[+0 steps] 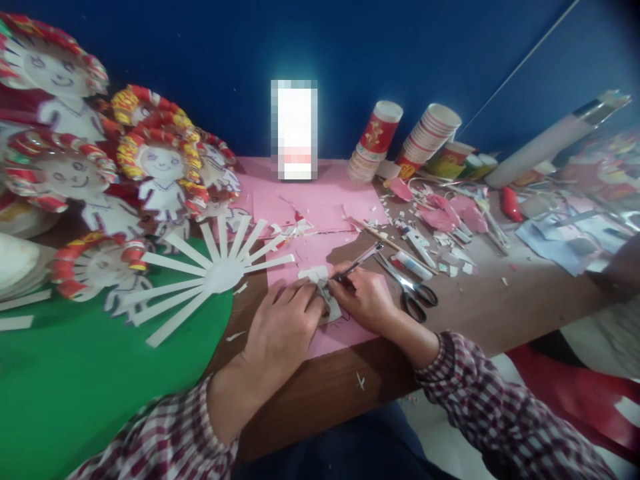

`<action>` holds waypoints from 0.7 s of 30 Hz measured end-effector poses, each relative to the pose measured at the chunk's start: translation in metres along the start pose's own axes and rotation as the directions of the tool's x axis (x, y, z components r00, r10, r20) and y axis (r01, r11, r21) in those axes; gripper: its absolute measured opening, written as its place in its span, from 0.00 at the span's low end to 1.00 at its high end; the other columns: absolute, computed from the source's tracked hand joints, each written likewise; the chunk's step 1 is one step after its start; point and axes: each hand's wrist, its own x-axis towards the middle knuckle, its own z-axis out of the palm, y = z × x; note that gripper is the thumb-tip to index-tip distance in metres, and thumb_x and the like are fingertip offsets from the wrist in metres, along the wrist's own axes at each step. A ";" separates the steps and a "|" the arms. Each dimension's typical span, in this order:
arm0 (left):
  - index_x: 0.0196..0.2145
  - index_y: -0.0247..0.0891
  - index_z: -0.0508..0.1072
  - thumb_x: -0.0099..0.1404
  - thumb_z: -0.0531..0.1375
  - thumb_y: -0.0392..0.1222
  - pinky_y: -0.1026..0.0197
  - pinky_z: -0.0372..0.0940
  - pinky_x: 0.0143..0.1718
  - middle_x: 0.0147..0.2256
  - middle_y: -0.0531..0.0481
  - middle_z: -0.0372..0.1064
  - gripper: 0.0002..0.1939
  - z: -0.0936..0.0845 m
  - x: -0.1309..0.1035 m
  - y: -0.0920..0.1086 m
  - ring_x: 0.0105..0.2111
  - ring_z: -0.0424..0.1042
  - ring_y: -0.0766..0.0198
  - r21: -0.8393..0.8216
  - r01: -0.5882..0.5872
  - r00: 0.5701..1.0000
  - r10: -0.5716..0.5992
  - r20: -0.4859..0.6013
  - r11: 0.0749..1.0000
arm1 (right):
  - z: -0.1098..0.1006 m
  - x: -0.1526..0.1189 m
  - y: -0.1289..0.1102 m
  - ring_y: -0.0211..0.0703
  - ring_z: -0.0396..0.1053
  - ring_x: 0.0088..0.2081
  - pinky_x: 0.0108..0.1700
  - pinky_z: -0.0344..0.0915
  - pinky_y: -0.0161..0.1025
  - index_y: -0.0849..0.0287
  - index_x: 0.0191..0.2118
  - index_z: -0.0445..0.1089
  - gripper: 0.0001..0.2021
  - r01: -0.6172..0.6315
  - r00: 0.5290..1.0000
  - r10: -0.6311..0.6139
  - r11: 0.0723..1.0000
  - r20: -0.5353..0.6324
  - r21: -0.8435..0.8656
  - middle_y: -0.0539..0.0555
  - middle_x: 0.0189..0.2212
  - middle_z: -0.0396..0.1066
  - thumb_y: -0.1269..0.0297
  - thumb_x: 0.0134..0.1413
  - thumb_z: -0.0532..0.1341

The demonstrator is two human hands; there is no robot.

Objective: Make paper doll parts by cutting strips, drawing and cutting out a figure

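My right hand [365, 293] is closed around a dark pen [363, 261], its tip pointing down at a small white paper piece [332, 308]. That piece lies on a pink sheet [330, 341] and carries some dark marks. My left hand [283, 320] lies over the left side of the paper, fingers out and pressing it down. To the right of my right hand are black-handled scissors [415, 297] and a glue tube [413, 265]. A white cut-paper fan of strips [223, 275] sits left of my left hand.
Paper figures with red and yellow rings [163, 167] crowd the left, near a green board [125, 380]. Stacked paper cups [377, 137] stand at the back beside a lit screen [295, 127]. Paper scraps [450, 257] and a box cutter [420, 247] lie to the right.
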 end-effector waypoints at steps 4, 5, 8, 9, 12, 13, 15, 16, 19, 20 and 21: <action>0.43 0.34 0.73 0.64 0.56 0.31 0.46 0.64 0.52 0.44 0.43 0.72 0.11 0.001 0.000 0.000 0.45 0.71 0.52 0.011 0.001 1.000 -0.001 0.001 1.000 | 0.000 -0.001 -0.001 0.42 0.72 0.35 0.37 0.65 0.34 0.57 0.37 0.71 0.05 -0.014 1.000 0.014 0.999 0.002 -0.039 0.53 0.34 0.76 0.67 0.56 0.58; 0.42 0.34 0.74 0.64 0.56 0.32 0.46 0.64 0.52 0.44 0.43 0.72 0.10 0.001 0.000 0.000 0.45 0.71 0.52 0.014 0.000 1.000 0.000 -0.001 1.000 | 0.000 -0.001 -0.001 0.42 0.72 0.34 0.36 0.65 0.34 0.57 0.36 0.71 0.04 -0.019 1.000 0.019 0.998 0.004 -0.053 0.53 0.33 0.76 0.66 0.56 0.59; 0.42 0.34 0.74 0.64 0.56 0.32 0.46 0.64 0.52 0.43 0.43 0.72 0.10 0.000 0.000 0.000 0.45 0.71 0.52 0.020 -0.001 1.000 0.001 0.001 1.000 | 0.000 0.000 -0.001 0.42 0.72 0.33 0.35 0.64 0.34 0.57 0.35 0.71 0.04 -0.024 1.000 0.025 0.997 0.011 -0.069 0.53 0.32 0.75 0.66 0.55 0.59; 0.42 0.34 0.74 0.64 0.56 0.32 0.46 0.64 0.52 0.44 0.43 0.72 0.10 0.000 0.000 0.000 0.45 0.71 0.52 0.022 0.001 1.000 -0.001 0.005 1.000 | 0.000 0.000 -0.001 0.42 0.71 0.33 0.35 0.64 0.34 0.57 0.35 0.71 0.04 -0.022 1.000 0.023 0.997 0.014 -0.070 0.53 0.31 0.75 0.66 0.55 0.59; 0.42 0.34 0.73 0.64 0.56 0.32 0.46 0.64 0.51 0.45 0.43 0.72 0.10 -0.001 0.000 0.000 0.45 0.71 0.51 0.027 -0.001 1.000 0.000 0.017 1.000 | -0.001 0.000 -0.002 0.42 0.71 0.33 0.36 0.64 0.34 0.57 0.35 0.71 0.05 -0.017 0.999 0.019 0.997 0.026 -0.076 0.53 0.32 0.75 0.67 0.54 0.58; 0.42 0.34 0.73 0.64 0.56 0.32 0.46 0.64 0.51 0.45 0.43 0.72 0.10 -0.001 0.001 0.000 0.45 0.71 0.52 0.029 -0.001 1.000 0.000 0.022 1.000 | -0.001 0.000 -0.002 0.41 0.71 0.32 0.35 0.64 0.34 0.58 0.35 0.71 0.05 -0.018 0.999 0.020 0.997 0.029 -0.079 0.53 0.32 0.75 0.66 0.54 0.58; 0.42 0.34 0.74 0.65 0.55 0.32 0.46 0.64 0.51 0.44 0.43 0.72 0.10 -0.001 0.001 0.000 0.45 0.71 0.52 0.032 0.001 1.000 -0.002 0.031 0.999 | -0.001 0.000 -0.003 0.41 0.71 0.32 0.34 0.64 0.33 0.58 0.36 0.71 0.05 -0.027 0.999 0.030 0.996 0.033 -0.084 0.53 0.31 0.75 0.66 0.54 0.59; 0.42 0.34 0.74 0.65 0.55 0.32 0.46 0.65 0.50 0.44 0.43 0.72 0.10 -0.001 0.001 0.000 0.45 0.71 0.51 0.033 0.001 0.999 -0.002 0.035 0.999 | -0.002 0.000 -0.003 0.41 0.71 0.31 0.34 0.63 0.33 0.57 0.35 0.71 0.05 -0.032 0.999 0.035 0.996 0.035 -0.086 0.53 0.31 0.75 0.66 0.54 0.59; 0.41 0.34 0.74 0.65 0.55 0.32 0.46 0.65 0.50 0.44 0.43 0.72 0.10 -0.001 0.001 0.001 0.45 0.71 0.51 0.036 0.003 0.999 -0.004 0.037 0.999 | -0.002 0.000 -0.003 0.41 0.71 0.32 0.33 0.63 0.33 0.57 0.34 0.71 0.04 -0.031 0.998 0.035 0.996 0.044 -0.079 0.53 0.31 0.75 0.66 0.54 0.59; 0.41 0.34 0.74 0.65 0.55 0.33 0.45 0.65 0.50 0.44 0.43 0.72 0.10 -0.001 0.001 0.001 0.45 0.71 0.51 0.037 0.003 0.999 -0.004 0.035 0.999 | -0.002 0.000 -0.003 0.41 0.71 0.32 0.34 0.63 0.32 0.58 0.34 0.71 0.04 -0.024 0.998 0.028 0.997 0.048 -0.073 0.53 0.31 0.75 0.67 0.54 0.58; 0.41 0.34 0.74 0.65 0.55 0.33 0.45 0.65 0.50 0.44 0.43 0.72 0.10 -0.002 0.001 0.001 0.45 0.71 0.51 0.038 0.002 0.999 -0.004 0.033 0.999 | -0.002 0.000 -0.003 0.40 0.71 0.32 0.34 0.63 0.32 0.58 0.34 0.71 0.04 -0.017 0.998 0.020 0.998 0.052 -0.067 0.53 0.31 0.75 0.67 0.54 0.58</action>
